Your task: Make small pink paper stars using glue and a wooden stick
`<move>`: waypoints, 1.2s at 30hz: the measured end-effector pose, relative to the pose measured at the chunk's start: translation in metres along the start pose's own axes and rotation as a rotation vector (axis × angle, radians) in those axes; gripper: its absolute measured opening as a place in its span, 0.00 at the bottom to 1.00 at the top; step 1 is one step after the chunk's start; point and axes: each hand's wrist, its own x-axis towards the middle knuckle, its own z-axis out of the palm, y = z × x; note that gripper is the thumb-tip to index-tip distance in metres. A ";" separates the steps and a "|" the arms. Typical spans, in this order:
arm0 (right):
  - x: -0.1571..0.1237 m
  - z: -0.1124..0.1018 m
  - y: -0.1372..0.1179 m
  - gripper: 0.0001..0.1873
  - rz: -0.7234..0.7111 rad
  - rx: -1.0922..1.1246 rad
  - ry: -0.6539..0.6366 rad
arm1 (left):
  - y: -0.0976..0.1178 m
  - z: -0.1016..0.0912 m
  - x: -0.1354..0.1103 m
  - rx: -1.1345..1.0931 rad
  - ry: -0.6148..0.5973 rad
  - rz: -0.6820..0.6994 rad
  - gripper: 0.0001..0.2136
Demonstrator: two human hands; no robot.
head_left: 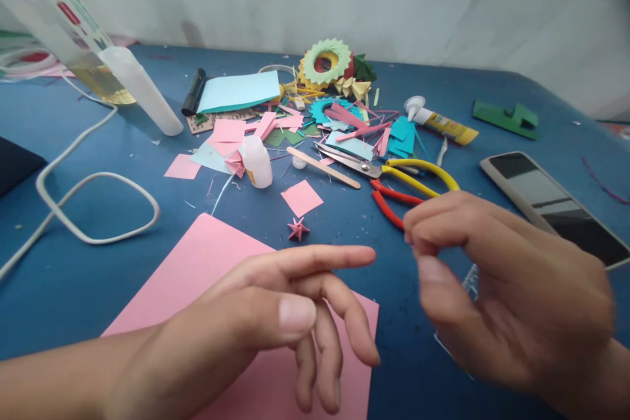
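My left hand (256, 315) hovers over a large sheet of pink paper (197, 262), its index finger stretched out and the other fingers loosely bent and apart; nothing is in it. To its right, my right hand (512, 282) is curled, thumb drawn close under the fingertips. Whether anything small sits between those tips cannot be made out. Just beyond my left index finger lies a small folded pink paper star (298, 229), with a pink paper square (302, 198) behind it. Scissors with yellow and red handles (394, 177) lie past my right hand.
A small white bottle (257, 162) and a wooden stick (325, 168) lie before a heap of paper scraps (285, 121). Further right are a yellow glue tube (450, 128) and a phone (551, 200). A large clear bottle (73, 33) and white cable (88, 236) occupy the left.
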 end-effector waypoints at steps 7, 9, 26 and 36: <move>0.001 -0.003 0.001 0.09 0.021 0.137 -0.046 | -0.002 -0.003 0.000 0.016 0.005 0.010 0.21; 0.002 -0.002 0.001 0.10 0.024 0.139 -0.050 | -0.003 -0.004 0.000 0.022 -0.001 0.020 0.22; 0.007 -0.003 0.002 0.06 0.538 0.922 -0.214 | -0.001 0.000 -0.001 0.093 0.078 0.052 0.16; 0.008 0.011 -0.017 0.05 0.487 0.784 -0.126 | -0.005 0.009 -0.002 0.485 0.502 0.264 0.02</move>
